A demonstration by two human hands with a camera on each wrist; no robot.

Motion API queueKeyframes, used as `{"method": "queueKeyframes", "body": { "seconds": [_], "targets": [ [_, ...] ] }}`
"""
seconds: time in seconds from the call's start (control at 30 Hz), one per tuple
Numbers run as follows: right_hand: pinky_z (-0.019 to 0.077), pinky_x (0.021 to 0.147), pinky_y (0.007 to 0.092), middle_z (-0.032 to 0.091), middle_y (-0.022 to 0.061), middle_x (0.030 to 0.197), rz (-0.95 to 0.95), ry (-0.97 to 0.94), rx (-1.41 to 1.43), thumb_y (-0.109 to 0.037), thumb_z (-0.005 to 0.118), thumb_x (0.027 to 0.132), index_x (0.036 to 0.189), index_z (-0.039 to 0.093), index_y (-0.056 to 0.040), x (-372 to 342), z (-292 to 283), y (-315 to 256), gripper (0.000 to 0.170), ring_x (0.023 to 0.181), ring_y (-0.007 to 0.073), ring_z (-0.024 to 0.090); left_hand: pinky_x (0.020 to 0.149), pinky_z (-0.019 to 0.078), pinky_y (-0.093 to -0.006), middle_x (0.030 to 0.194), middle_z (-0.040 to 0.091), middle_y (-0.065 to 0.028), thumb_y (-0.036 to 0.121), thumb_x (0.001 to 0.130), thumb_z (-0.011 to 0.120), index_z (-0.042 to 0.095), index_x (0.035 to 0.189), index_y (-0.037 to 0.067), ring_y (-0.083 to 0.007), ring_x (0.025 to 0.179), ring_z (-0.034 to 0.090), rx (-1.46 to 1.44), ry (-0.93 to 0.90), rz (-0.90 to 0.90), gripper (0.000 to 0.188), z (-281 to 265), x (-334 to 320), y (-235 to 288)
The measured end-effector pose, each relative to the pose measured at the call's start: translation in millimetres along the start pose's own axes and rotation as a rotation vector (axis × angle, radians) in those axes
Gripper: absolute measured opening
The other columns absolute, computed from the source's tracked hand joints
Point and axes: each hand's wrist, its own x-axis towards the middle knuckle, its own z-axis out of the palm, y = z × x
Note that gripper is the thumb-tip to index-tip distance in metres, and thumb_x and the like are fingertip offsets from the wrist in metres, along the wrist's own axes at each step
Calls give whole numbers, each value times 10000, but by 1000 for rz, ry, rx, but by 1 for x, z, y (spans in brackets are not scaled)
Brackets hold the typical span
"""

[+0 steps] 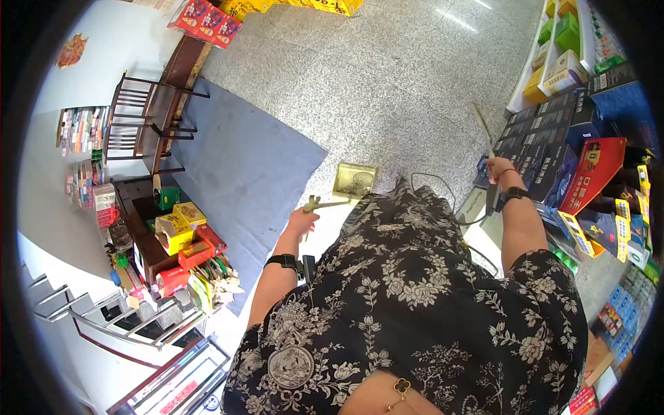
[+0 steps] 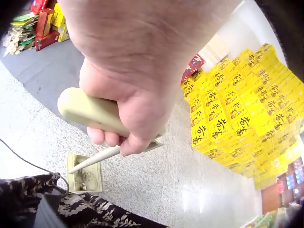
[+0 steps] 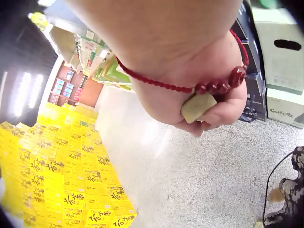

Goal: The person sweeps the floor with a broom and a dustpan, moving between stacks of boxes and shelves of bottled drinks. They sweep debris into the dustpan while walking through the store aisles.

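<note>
In the head view the left hand (image 1: pixel 301 223) grips the pale green handle (image 2: pixel 95 111) of a long-handled dustpan; its pan (image 1: pixel 355 181) rests on the speckled floor and holds some grey debris. Fingers of that hand (image 2: pixel 128 109) wrap the handle in the left wrist view. The right hand (image 1: pixel 503 171) is curled round a pale stick (image 1: pixel 479 121) at the right side, away from the dustpan. In the right wrist view the stick's end (image 3: pixel 197 107) pokes out of the right hand (image 3: pixel 213 107); the stick's far end cannot be made out.
Dark stacked boxes (image 1: pixel 539 149) stand close by the right hand. A blue-grey mat (image 1: pixel 242 152) and wooden chairs (image 1: pixel 149 117) are at the left. Yellow boxes (image 2: pixel 237 114) form a large stack on the floor. A black cable (image 1: pixel 443 177) loops beside the dress.
</note>
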Motion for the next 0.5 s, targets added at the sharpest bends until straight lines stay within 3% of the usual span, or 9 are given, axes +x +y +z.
{"method": "queueKeyframes", "body": {
  "seconds": [0.1, 0.2, 0.23, 0.27, 0.33, 0.43, 0.5],
  "targets": [
    [229, 306, 301, 384, 37, 529, -48, -5, -383, -113, 563, 802, 786, 469, -17, -46, 24, 8, 135, 342, 157, 329, 477, 451, -296, 672, 531, -54, 81, 732, 624, 566, 917, -14, -146, 554, 508, -32, 1, 0, 216, -2, 8, -23],
    [257, 301, 305, 408, 43, 559, -137, -86, -516, -83, 581, 772, 795, 459, -25, -83, 52, 23, 137, 343, 164, 340, 475, 451, -292, 658, 525, -51, 79, 732, 617, 567, 928, -13, -143, 544, 506, -38, 4, 4, 223, -4, 1, -34],
    [288, 298, 307, 416, 50, 566, -104, -120, -493, -76, 591, 756, 913, 492, -32, -84, 59, 32, 191, 346, 170, 359, 475, 452, -290, 652, 522, -50, 80, 732, 613, 568, 935, -11, -142, 540, 506, -34, 5, 7, 227, -5, -2, -36],
    [288, 298, 307, 416, 50, 566, -107, -114, -493, -76, 591, 756, 913, 492, -32, -91, 67, 38, 191, 346, 170, 359, 475, 452, -290, 652, 522, -50, 80, 732, 613, 568, 935, -11, -142, 540, 506, -36, 1, 11, 227, -6, 0, -42],
    [296, 295, 303, 424, 47, 575, -135, -201, -715, -69, 582, 753, 1067, 492, -55, -122, 89, 52, 327, 363, 161, 374, 477, 454, -291, 653, 523, -50, 89, 732, 611, 565, 953, -7, -139, 543, 508, -38, -9, 39, 245, 0, -1, -57],
    [301, 300, 297, 425, 40, 568, -157, -316, -958, -59, 573, 749, 1157, 472, -73, -125, 114, 84, 421, 381, 148, 380, 477, 454, -291, 648, 519, -46, 95, 733, 607, 565, 958, 1, -137, 540, 508, -37, -14, 60, 248, 5, -8, -71],
    [304, 305, 294, 428, 35, 566, -147, -367, -937, -65, 577, 745, 1182, 470, -89, -142, 136, 107, 451, 388, 142, 385, 477, 455, -289, 648, 518, -43, 98, 733, 604, 564, 961, 2, -136, 540, 507, -21, -23, 64, 251, 3, -10, -88]
  ]
}}
